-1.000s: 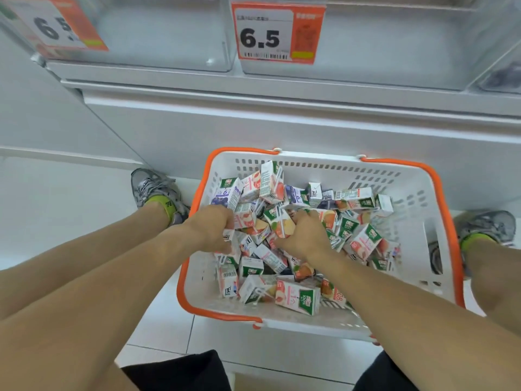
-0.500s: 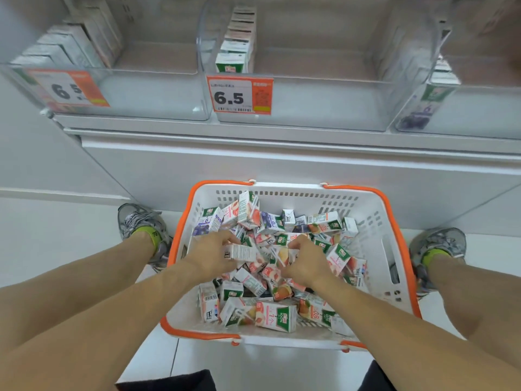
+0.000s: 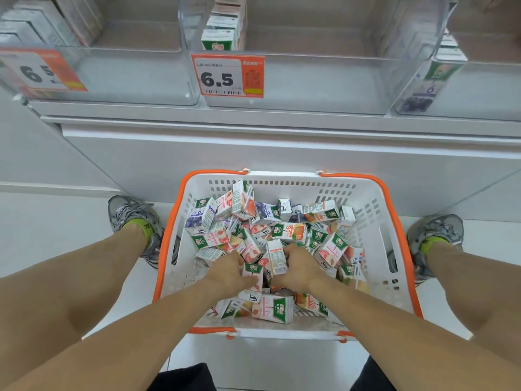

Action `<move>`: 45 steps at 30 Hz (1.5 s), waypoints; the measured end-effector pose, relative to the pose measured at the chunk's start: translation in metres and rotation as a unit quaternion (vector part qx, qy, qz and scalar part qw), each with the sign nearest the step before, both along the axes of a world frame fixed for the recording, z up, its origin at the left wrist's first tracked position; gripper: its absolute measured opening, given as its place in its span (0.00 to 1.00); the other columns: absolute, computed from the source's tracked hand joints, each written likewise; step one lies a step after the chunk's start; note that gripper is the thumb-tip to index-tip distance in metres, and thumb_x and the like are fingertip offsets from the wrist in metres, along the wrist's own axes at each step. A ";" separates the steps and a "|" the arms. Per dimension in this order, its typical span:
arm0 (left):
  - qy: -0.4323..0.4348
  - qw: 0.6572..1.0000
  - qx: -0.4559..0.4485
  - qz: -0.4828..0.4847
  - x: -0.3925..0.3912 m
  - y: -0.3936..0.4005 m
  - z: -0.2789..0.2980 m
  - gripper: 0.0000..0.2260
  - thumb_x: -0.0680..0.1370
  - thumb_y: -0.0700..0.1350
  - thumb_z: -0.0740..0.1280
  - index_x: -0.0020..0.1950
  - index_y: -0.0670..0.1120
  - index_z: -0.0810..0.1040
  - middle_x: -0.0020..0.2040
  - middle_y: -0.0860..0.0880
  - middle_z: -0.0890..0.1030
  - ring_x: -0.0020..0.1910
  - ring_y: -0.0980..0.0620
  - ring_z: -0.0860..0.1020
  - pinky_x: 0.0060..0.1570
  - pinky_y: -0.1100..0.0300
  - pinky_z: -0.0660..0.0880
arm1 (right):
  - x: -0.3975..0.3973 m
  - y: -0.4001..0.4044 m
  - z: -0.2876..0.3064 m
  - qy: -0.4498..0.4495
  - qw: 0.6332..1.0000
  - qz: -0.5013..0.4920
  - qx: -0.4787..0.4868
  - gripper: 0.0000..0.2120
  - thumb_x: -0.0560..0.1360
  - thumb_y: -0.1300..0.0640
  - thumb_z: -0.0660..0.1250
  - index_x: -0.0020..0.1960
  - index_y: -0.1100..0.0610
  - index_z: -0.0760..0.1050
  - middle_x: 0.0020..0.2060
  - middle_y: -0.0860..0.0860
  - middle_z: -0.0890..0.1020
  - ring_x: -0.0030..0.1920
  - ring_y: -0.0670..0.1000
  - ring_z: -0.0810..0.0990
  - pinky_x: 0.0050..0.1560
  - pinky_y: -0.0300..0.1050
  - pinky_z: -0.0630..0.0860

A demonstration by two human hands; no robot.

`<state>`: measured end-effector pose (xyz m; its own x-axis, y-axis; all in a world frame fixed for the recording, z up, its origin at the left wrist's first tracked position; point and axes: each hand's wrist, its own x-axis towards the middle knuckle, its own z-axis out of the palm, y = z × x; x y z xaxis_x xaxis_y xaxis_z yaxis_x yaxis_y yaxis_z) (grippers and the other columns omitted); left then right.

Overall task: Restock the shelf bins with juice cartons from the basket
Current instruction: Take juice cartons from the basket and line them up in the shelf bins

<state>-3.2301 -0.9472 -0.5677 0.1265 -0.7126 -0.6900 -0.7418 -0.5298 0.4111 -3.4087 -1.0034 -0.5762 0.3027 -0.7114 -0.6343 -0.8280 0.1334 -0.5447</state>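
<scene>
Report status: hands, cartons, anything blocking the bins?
Left hand grips a peach carton; right hand grips a white carton. Both in the basket. Middle bin mostly bare, unobstructed.

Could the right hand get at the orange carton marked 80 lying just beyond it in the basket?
Probably yes: the orange carton lies on top of the pile, uncovered, just past the right hand, though that hand already grips a white carton.

Small juice cartons (image 3: 282, 308) are lying jumbled in a white, orange-rimmed basket (image 3: 375, 210) below clear shelf bins (image 3: 310, 80).
</scene>
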 end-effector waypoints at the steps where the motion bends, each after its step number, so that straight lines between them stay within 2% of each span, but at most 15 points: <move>1: -0.002 1.000 0.013 -0.009 -0.001 -0.002 0.000 0.24 0.75 0.55 0.72 0.65 0.45 0.71 0.55 0.49 0.77 0.51 0.52 0.75 0.46 0.61 0.72 | 0.001 0.000 -0.002 -0.013 1.000 -0.006 0.011 0.25 0.65 0.56 0.79 0.58 0.59 0.76 0.52 0.55 0.82 0.50 0.55 0.83 0.52 0.53 0.81; 4: -0.009 0.998 0.049 -0.043 -0.003 -0.007 0.001 0.17 0.77 0.56 0.69 0.58 0.46 0.74 0.55 0.47 0.79 0.50 0.51 0.76 0.44 0.60 0.71 | 0.001 -0.003 -0.003 -0.022 0.998 -0.016 0.063 0.33 0.68 0.53 0.76 0.69 0.55 0.67 0.60 0.53 0.78 0.55 0.54 0.80 0.54 0.50 0.79; 6: -0.016 0.996 0.064 -0.062 -0.003 -0.010 0.002 0.17 0.78 0.56 0.68 0.58 0.46 0.74 0.55 0.46 0.79 0.52 0.49 0.78 0.47 0.57 0.74 | 0.002 -0.006 -0.006 -0.043 0.993 -0.042 0.103 0.27 0.71 0.52 0.74 0.66 0.54 0.68 0.59 0.52 0.79 0.53 0.55 0.82 0.53 0.53 0.81; 10: 0.048 0.997 0.052 -0.013 -0.006 -0.013 0.001 0.26 0.75 0.47 0.74 0.71 0.47 0.70 0.65 0.47 0.77 0.60 0.48 0.77 0.61 0.55 0.75 | 0.007 -0.010 -0.008 -0.089 0.984 -0.103 0.113 0.09 0.77 0.52 0.70 0.53 0.55 0.73 0.62 0.54 0.78 0.50 0.54 0.83 0.49 0.53 0.84; 12: 0.048 0.998 0.035 0.017 -0.008 -0.012 0.001 0.26 0.73 0.42 0.76 0.69 0.45 0.72 0.62 0.47 0.79 0.59 0.48 0.77 0.60 0.57 0.76 | 0.008 -0.011 -0.006 -0.089 0.982 -0.113 0.125 0.15 0.76 0.52 0.72 0.57 0.55 0.72 0.60 0.55 0.79 0.42 0.51 0.85 0.44 0.49 0.84; 16: 0.084 0.994 0.021 0.063 -0.013 -0.012 0.005 0.21 0.70 0.34 0.76 0.62 0.42 0.78 0.56 0.46 0.82 0.54 0.48 0.81 0.57 0.57 0.79 | 0.004 -0.012 0.000 -0.097 0.971 -0.103 0.195 0.40 0.70 0.54 0.79 0.73 0.56 0.58 0.53 0.57 0.82 0.27 0.46 0.80 0.28 0.40 0.77; 21: 0.068 0.994 0.056 0.058 -0.017 -0.011 0.014 0.27 0.68 0.35 0.78 0.66 0.44 0.76 0.61 0.45 0.79 0.60 0.45 0.78 0.62 0.52 0.77 | -0.005 -0.016 0.009 -0.141 0.945 -0.098 0.278 0.44 0.70 0.61 0.78 0.77 0.52 0.57 0.53 0.61 0.83 0.49 0.59 0.85 0.45 0.49 0.83; 23: 0.070 0.991 0.083 0.074 -0.012 -0.014 0.023 0.29 0.69 0.35 0.78 0.69 0.44 0.75 0.65 0.44 0.77 0.65 0.43 0.75 0.65 0.52 0.74 | -0.011 -0.020 0.016 -0.141 0.949 -0.078 0.273 0.40 0.70 0.60 0.78 0.75 0.54 0.59 0.53 0.61 0.84 0.52 0.60 0.85 0.48 0.49 0.82; 25: 0.107 0.983 0.101 0.108 0.000 -0.025 0.039 0.29 0.71 0.33 0.76 0.70 0.43 0.74 0.67 0.44 0.75 0.64 0.43 0.75 0.56 0.57 0.78 | -0.016 -0.027 0.028 -0.160 0.947 -0.060 0.272 0.37 0.71 0.59 0.77 0.73 0.56 0.59 0.53 0.62 0.84 0.49 0.59 0.85 0.48 0.49 0.82; 27: 0.182 0.964 0.102 0.168 0.015 -0.040 0.060 0.27 0.72 0.31 0.73 0.70 0.43 0.74 0.63 0.45 0.78 0.53 0.48 0.80 0.35 0.64 0.80 | -0.021 -0.039 0.046 -0.188 0.947 -0.055 0.256 0.35 0.72 0.59 0.77 0.71 0.57 0.61 0.53 0.61 0.84 0.46 0.57 0.85 0.52 0.52 0.82; 29: 0.246 0.937 0.073 0.236 0.029 -0.056 0.085 0.22 0.74 0.29 0.71 0.67 0.40 0.75 0.49 0.45 0.85 0.41 0.51 0.84 0.27 0.63 0.78 | -0.023 -0.052 0.070 -0.224 0.948 -0.062 0.219 0.33 0.72 0.60 0.77 0.70 0.57 0.63 0.52 0.59 0.84 0.45 0.56 0.85 0.54 0.53 0.82; 31: 0.307 0.912 0.042 0.268 0.041 -0.071 0.108 0.16 0.76 0.30 0.69 0.63 0.37 0.75 0.45 0.43 0.87 0.42 0.49 0.85 0.37 0.57 0.81 | -0.023 -0.064 0.098 -0.266 0.944 -0.072 0.180 0.28 0.72 0.62 0.76 0.67 0.58 0.66 0.48 0.57 0.83 0.43 0.55 0.85 0.55 0.54 0.82; 34: 0.370 0.896 0.012 0.247 0.052 -0.084 0.148 0.15 0.76 0.32 0.70 0.62 0.34 0.75 0.54 0.39 0.84 0.51 0.45 0.84 0.49 0.52 0.82 | -0.022 -0.080 0.140 -0.332 0.931 -0.077 0.134 0.22 0.72 0.64 0.76 0.62 0.59 0.70 0.46 0.59 0.85 0.39 0.53 0.84 0.42 0.45 0.82; 40: 0.430 0.877 -0.102 0.187 0.074 -0.091 0.221 0.13 0.68 0.35 0.70 0.51 0.40 0.86 0.53 0.40 0.85 0.45 0.50 0.83 0.50 0.57 0.80 | -0.016 -0.092 0.205 -0.422 0.902 -0.094 0.005 0.20 0.71 0.65 0.76 0.57 0.57 0.71 0.45 0.59 0.87 0.41 0.54 0.85 0.42 0.43 0.82; 45: 0.500 0.805 -0.213 0.237 0.097 -0.085 0.240 0.15 0.67 0.34 0.67 0.51 0.33 0.83 0.50 0.35 0.84 0.38 0.48 0.83 0.40 0.59 0.82 | -0.001 -0.092 0.245 -0.509 0.848 -0.124 -0.084 0.25 0.63 0.59 0.78 0.56 0.56 0.72 0.47 0.59 0.86 0.45 0.56 0.86 0.46 0.46 0.82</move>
<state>-3.1336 -1.0321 -0.3274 -0.0120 -0.9467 -0.3218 0.3170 -0.3088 0.8967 -3.4096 -1.0951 -0.3313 0.4601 -0.8877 -0.0175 0.1250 0.0843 -0.9886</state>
